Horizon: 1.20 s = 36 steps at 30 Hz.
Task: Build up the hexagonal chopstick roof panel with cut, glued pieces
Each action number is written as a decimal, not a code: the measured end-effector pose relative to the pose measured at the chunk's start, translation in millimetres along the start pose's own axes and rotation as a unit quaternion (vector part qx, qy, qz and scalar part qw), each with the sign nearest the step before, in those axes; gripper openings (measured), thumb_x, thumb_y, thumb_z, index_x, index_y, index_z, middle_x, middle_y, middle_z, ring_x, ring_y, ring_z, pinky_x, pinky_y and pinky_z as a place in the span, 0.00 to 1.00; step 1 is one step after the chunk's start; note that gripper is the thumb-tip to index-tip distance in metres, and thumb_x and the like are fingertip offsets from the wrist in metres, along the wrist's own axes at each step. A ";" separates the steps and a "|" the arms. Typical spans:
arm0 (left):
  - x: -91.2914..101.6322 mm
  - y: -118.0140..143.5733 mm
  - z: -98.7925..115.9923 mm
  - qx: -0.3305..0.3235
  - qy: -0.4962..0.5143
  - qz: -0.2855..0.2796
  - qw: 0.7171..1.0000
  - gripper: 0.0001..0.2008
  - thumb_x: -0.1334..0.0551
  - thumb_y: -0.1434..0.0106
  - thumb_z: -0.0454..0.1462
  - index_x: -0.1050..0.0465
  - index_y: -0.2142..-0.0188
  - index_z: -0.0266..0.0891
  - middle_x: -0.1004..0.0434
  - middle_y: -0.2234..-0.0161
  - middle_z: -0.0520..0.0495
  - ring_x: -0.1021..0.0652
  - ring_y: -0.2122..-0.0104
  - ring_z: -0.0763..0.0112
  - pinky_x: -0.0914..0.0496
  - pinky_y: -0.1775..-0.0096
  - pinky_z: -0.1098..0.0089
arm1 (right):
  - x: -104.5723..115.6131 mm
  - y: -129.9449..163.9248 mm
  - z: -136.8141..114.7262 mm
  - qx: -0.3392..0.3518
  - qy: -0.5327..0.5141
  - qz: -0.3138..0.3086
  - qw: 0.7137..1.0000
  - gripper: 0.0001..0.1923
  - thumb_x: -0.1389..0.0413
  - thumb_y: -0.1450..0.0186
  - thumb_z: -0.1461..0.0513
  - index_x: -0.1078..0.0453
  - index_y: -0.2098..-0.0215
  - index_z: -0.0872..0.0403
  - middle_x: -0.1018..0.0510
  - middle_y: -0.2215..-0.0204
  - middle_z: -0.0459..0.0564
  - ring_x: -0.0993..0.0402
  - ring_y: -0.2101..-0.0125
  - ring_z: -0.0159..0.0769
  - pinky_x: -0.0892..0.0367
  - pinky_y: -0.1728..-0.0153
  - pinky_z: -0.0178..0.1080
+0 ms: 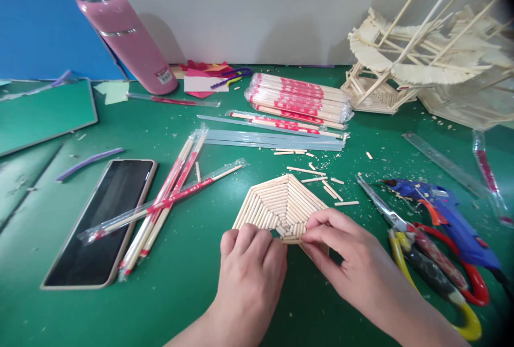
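A flat panel of short wooden sticks (281,202), laid in a pentagon-like pattern, lies on the green table (193,283). My left hand (251,266) rests on the panel's near left edge with fingers curled. My right hand (345,256) pinches a small stick piece at the panel's near edge, fingertips close to the left hand. Several loose cut stick pieces (321,178) lie just beyond the panel.
A phone (102,221) lies at the left beside wrapped chopsticks (168,197). A chopstick bundle (299,98) and a pink bottle (128,42) are at the back. A blue glue gun (450,216), cutters (425,250), a ruler (441,162) and a stick model (425,58) stand at the right.
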State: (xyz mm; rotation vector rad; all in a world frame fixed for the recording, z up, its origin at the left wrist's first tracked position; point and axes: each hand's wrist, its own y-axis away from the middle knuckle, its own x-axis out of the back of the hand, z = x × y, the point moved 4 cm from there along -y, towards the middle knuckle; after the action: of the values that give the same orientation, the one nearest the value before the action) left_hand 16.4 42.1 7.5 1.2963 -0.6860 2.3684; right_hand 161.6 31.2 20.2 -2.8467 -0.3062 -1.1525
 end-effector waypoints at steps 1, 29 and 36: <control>-0.3 0.0 -0.1 0.000 0.000 -0.001 1.000 0.11 0.46 0.38 0.31 0.35 0.77 0.38 0.33 0.78 0.51 0.37 0.73 0.68 0.47 0.69 0.65 | 0.2 -0.1 0.3 -0.002 -0.001 -0.004 1.000 0.09 0.52 0.38 0.70 0.32 0.66 0.53 0.33 0.68 0.47 0.35 0.68 0.32 0.37 0.68 0.37; 0.1 -1.7 0.9 -0.005 -0.002 -0.012 1.000 0.11 0.47 0.38 0.31 0.35 0.77 0.38 0.34 0.77 0.51 0.36 0.73 0.68 0.47 0.69 0.65 | 1.7 -0.9 -3.6 -0.021 0.003 -0.013 1.000 0.09 0.51 0.38 0.69 0.32 0.68 0.52 0.32 0.67 0.47 0.34 0.67 0.33 0.35 0.67 0.37; -0.6 -1.1 0.6 0.001 -0.007 -0.009 1.000 0.11 0.47 0.38 0.31 0.36 0.77 0.38 0.34 0.78 0.51 0.36 0.73 0.69 0.48 0.69 0.65 | 1.1 -0.3 -2.5 -0.020 0.001 -0.011 1.000 0.09 0.51 0.38 0.70 0.32 0.67 0.52 0.33 0.67 0.47 0.34 0.67 0.33 0.36 0.66 0.37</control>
State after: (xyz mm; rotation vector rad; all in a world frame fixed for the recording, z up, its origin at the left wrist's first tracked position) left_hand 17.7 42.7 7.6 1.3151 -0.6724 2.3496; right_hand 160.6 31.4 22.7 -2.8837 -0.3195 -1.1788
